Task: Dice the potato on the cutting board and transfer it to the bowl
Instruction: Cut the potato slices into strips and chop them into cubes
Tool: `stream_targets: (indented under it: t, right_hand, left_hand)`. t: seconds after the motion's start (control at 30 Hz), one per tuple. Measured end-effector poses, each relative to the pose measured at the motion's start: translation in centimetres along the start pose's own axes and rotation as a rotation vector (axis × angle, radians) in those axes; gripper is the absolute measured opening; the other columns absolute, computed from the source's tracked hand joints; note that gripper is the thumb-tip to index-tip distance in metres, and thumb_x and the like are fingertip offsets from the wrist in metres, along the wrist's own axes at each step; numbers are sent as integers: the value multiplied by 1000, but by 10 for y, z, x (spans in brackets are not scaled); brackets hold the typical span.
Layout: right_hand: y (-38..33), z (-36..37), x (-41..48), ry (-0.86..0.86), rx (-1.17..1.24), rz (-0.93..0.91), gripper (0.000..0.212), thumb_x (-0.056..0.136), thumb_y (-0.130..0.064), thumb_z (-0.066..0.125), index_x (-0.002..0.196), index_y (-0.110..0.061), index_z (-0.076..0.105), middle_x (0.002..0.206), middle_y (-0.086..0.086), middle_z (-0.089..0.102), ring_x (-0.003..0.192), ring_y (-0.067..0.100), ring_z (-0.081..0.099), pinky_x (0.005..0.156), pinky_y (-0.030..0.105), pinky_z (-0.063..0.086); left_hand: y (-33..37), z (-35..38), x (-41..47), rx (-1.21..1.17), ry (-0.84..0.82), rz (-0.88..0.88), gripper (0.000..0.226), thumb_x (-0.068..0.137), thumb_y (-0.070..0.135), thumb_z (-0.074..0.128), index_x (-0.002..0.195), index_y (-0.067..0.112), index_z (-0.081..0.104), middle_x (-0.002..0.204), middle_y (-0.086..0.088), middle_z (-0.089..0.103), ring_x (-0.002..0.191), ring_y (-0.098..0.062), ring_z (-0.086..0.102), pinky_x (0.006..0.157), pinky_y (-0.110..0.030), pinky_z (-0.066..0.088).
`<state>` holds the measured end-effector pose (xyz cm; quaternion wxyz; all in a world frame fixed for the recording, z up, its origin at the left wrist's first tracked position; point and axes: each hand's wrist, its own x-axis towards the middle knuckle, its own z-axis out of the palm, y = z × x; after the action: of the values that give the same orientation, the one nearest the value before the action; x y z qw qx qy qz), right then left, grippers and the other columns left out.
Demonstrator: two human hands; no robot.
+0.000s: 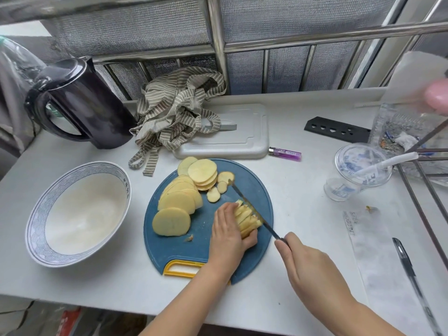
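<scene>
A round blue cutting board [254, 187] with a yellow handle lies in the middle of the white table. Several yellow potato slices [179, 202] lie fanned across its left and far side. My left hand [229, 232] presses down on a stack of potato strips [247, 219] at the board's right. My right hand [312, 270] grips the handle of a slim knife [252, 208], whose blade rests along the right side of that stack. A white bowl [36, 221] with a blue patterned rim stands left of the board, nothing in it.
A black kettle [82, 103] stands far left, a striped apron [177, 110] and a grey board [242, 141] behind the blue one. A purple lighter [286, 154], a black knife sheath [337, 129], plastic cups [358, 170] and a pen [409, 267] lie to the right.
</scene>
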<state>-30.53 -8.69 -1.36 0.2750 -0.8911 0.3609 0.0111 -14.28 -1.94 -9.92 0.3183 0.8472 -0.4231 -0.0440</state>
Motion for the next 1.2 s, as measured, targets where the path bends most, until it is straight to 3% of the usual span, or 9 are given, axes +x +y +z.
stream_targets:
  t: [0.07,0.17,0.3,0.43,0.53,0.83,1.0,1.1,1.2]
  right_hand:
    - [2,3,0,5,-54,-6,47,90,-60,-5,90,-26,27,70,-3,46,74,26,49,71,36,42]
    - [9,17,3,61,-159,-45,61,77,-63,-28,87,-29,21,77,0,60,74,22,62,56,33,35]
    - [16,31,6,141,-210,-38,42,103,-49,6,79,-25,30,43,3,43,28,22,44,37,26,13]
    - [19,34,9,299,-250,-139,42,104,-45,9,79,-21,33,44,1,41,25,22,40,38,24,11]
    - [20,34,12,318,-259,-150,42,104,-45,9,79,-21,33,44,0,41,25,21,40,38,24,11]
    - [26,20,17,329,-268,-186,41,103,-49,11,77,-25,30,45,0,42,28,20,42,37,25,13]
    - [32,-1,20,345,-297,-213,38,100,-54,15,76,-25,24,43,-2,45,30,20,43,37,27,14]
    - [36,-12,23,368,-309,-244,37,97,-52,26,72,-24,28,43,-3,44,30,22,43,38,25,14]
    - [40,-20,30,395,-336,-330,57,101,-52,15,65,-19,44,46,-2,44,30,23,44,38,24,14]
  left_hand:
    - [-1,1,0,-2,-2,4,69,71,50,56,127,15,37,120,-9,50,111,-16,39,95,-21,29]
    - [-2,3,0,6,5,-9,75,70,52,55,129,12,34,120,-12,50,110,-17,38,94,-21,35]
    - [-5,4,-2,12,-32,-27,84,72,56,52,137,4,35,126,-12,46,116,-16,34,97,-31,34]
    - [-4,5,-2,45,-43,-33,81,73,55,49,136,9,29,126,-14,47,116,-17,33,98,-32,32]
    - [-3,4,-1,55,-37,-33,74,72,53,50,132,16,27,122,-16,51,114,-18,34,97,-35,31]
    - [-4,1,0,-64,-50,-36,76,75,53,55,133,6,41,125,-8,46,115,-17,39,97,-35,41]
    - [-3,-22,4,-265,-154,-48,68,79,60,49,134,27,29,130,8,33,123,-3,32,104,-8,22]
    - [-5,-43,11,-339,-16,-124,56,84,54,43,130,23,34,124,7,38,119,1,36,102,-8,26]
    - [5,-69,29,-349,284,-214,32,88,29,50,117,20,41,110,13,40,102,1,43,88,-8,34]
